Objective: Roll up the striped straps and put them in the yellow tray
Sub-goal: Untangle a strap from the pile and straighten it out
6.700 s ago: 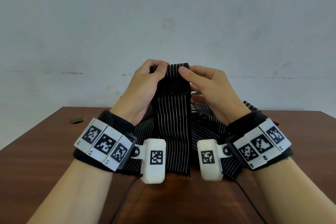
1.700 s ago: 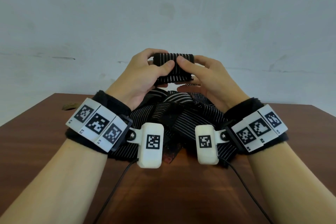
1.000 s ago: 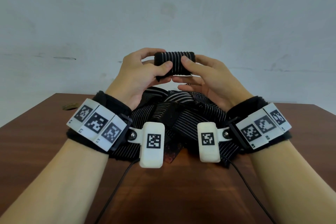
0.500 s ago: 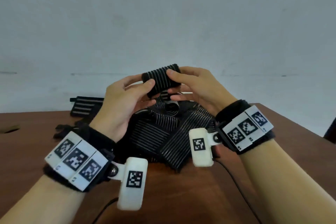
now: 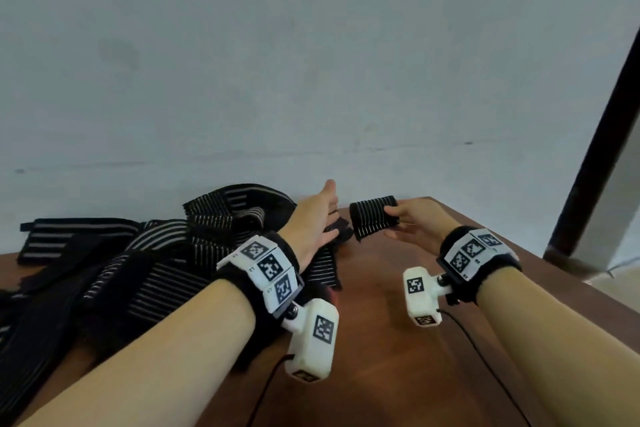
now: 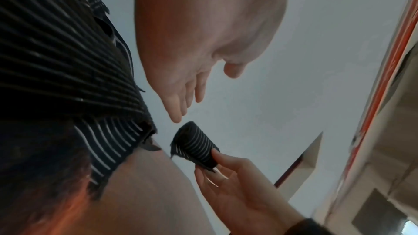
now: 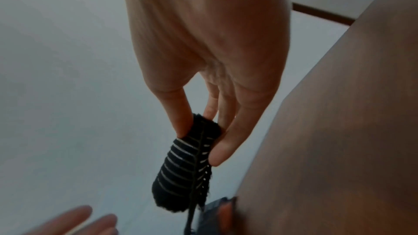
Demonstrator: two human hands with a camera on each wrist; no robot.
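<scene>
Brown table [image 5: 398, 340] low in frame, nearest. My left hand [image 5: 313, 218] at centre, fingers straight, holding nothing, over heap of loose straps [image 5: 145, 270] filling lower left. My right hand [image 5: 414, 227], right of centre, pinches rolled strap [image 5: 374, 217] between thumb and fingers, above table. Dark post [image 5: 602, 121] at right edge, pale wall [image 5: 277, 62] behind.

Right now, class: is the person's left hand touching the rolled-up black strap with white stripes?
Apart. The left wrist view shows pale wall between the open left hand and the rolled-up black strap, which only the right hand pinches.
</scene>
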